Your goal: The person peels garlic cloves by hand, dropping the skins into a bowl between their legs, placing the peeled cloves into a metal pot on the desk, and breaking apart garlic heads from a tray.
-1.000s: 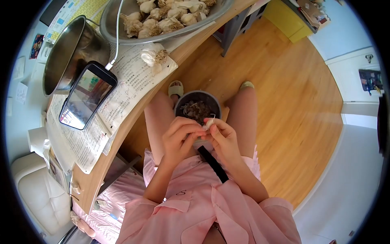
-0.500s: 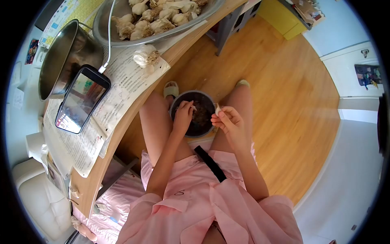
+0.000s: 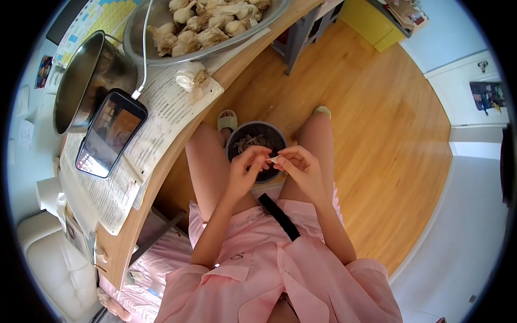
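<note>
The left hand (image 3: 246,168) and the right hand (image 3: 303,166) are meeting just above the near part of a dark bin (image 3: 276,133). The right hand is pinching a small pale garlic clove (image 3: 275,159) between thumb and fingertips, its other fingers curling loosely. The left hand is partly closing, fingertips reaching the clove's near side; whether it is gripping any skin cannot be told. The bin is standing between the person's legs, holding dry peelings (image 3: 254,142). On the counter (image 3: 116,262), a metal basin (image 3: 229,44) is holding garlic bulbs (image 3: 221,21), and one loose bulb (image 3: 188,76) is lying on printed papers (image 3: 159,107) beside it. A phone (image 3: 111,132), attached to a white cable (image 3: 145,59), is leaning against a metal pot (image 3: 110,70).
</note>
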{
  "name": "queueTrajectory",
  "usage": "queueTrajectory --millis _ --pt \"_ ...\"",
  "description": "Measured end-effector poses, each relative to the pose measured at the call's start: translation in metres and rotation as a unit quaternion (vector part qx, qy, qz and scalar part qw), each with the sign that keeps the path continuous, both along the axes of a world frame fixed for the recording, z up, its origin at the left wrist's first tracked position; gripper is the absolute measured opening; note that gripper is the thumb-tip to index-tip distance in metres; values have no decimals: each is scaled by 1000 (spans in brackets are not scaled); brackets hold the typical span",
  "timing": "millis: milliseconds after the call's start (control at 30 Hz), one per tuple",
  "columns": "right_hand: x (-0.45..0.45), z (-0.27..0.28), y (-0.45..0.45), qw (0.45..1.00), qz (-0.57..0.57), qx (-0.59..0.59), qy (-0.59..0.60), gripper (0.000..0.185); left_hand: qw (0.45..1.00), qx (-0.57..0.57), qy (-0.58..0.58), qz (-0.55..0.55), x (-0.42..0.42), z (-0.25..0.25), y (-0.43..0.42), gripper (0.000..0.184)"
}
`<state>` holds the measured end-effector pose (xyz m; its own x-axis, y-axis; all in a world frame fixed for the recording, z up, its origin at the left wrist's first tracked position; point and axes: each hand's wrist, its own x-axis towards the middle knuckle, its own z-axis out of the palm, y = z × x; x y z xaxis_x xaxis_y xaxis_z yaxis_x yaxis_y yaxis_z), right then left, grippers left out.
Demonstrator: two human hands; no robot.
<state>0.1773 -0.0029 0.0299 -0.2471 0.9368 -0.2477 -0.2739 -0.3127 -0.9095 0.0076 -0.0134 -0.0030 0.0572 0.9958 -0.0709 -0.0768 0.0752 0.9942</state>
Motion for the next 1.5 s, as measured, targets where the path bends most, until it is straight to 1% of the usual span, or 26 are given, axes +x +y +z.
queueTrajectory --millis 67,133,167,267,367,467,567,667,767,867,967,1067,1167,1267,1367,1467,1500 --pt "0 3 0 1000 13 -5 1 17 994 57 94 -26 -2 19 -2 12" --pt "1 4 0 999 28 22 -26 16 974 113 189 -52 -2 34 -2 10" --pt "1 4 0 998 34 36 -40 16 974 95 199 -54 -1 40 -3 7" --pt "-1 12 -1 996 51 42 -60 16 952 166 249 -67 -4 40 -4 7" --pt "-4 10 -5 992 62 37 -107 17 953 124 262 -85 -6 59 -8 7" --pt "-3 17 -3 984 85 89 -131 16 957 104 238 -131 -13 65 -7 7" --pt "1 22 1 964 127 162 -171 16 956 127 214 -157 -14 58 -9 8" --pt "5 20 3 974 163 121 -101 17 962 129 173 -170 -15 57 -11 9" --pt "9 11 3 976 177 110 -63 21 961 130 169 -178 -15 58 -11 9" --pt "10 6 0 975 171 130 -46 24 966 109 147 -183 -15 54 -11 9" --pt "6 11 0 977 161 110 -84 26 963 144 183 -137 -10 49 -16 9" --pt "1 9 -4 984 143 87 -58 26 932 192 289 -103 -6 50 -20 7" --pt "3 2 -4 985 146 77 -47 26 911 224 333 -100 -7 52 -20 5" --pt "10 -2 -3 984 152 66 -62 25 896 191 386 -110 -12 50 -21 5" --pt "20 0 -4 982 171 38 -74 26 889 217 403 -23 -20 38 -11 6" --pt "25 -7 -8 988 141 -60 0 28 888 163 429 14 -25 17 6 10" --pt "26 -8 -9 988 137 -66 20 28 885 133 446 21 -25 0 11 13"
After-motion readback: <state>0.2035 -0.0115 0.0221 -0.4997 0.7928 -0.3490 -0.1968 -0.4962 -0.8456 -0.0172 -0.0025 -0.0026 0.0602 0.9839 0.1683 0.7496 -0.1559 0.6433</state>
